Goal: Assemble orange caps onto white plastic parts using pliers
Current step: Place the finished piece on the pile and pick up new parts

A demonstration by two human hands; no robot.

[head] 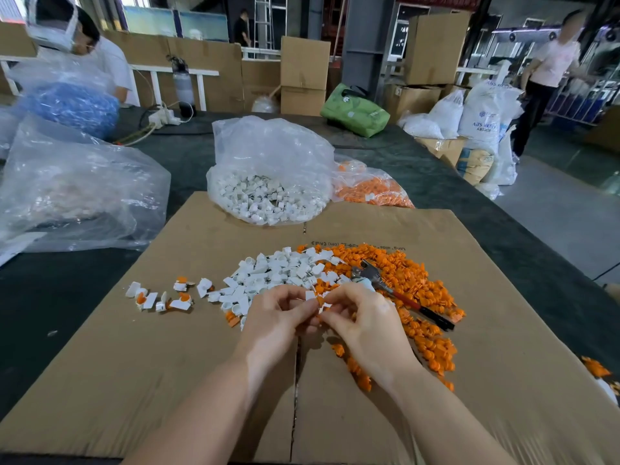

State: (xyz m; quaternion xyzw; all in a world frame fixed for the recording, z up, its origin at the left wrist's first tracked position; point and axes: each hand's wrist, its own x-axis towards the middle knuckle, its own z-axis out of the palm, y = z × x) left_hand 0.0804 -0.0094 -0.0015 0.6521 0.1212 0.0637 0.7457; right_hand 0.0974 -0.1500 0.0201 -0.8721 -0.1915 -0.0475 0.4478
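Meeting above the cardboard, left hand [278, 317] and right hand [355, 317] both pinch one white part [311, 296].

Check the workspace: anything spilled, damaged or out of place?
A few orange caps lie apart from the main orange pile, near the cardboard's right edge. The pliers lie half buried in that pile. Both hands hold one white part. Nothing looks damaged.

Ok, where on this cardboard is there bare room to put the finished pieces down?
Bare cardboard lies near you, left of the left hand, below the finished pieces. The far left corner beside the white parts bag is free too. The middle and right are crowded with white parts, orange caps and pliers.
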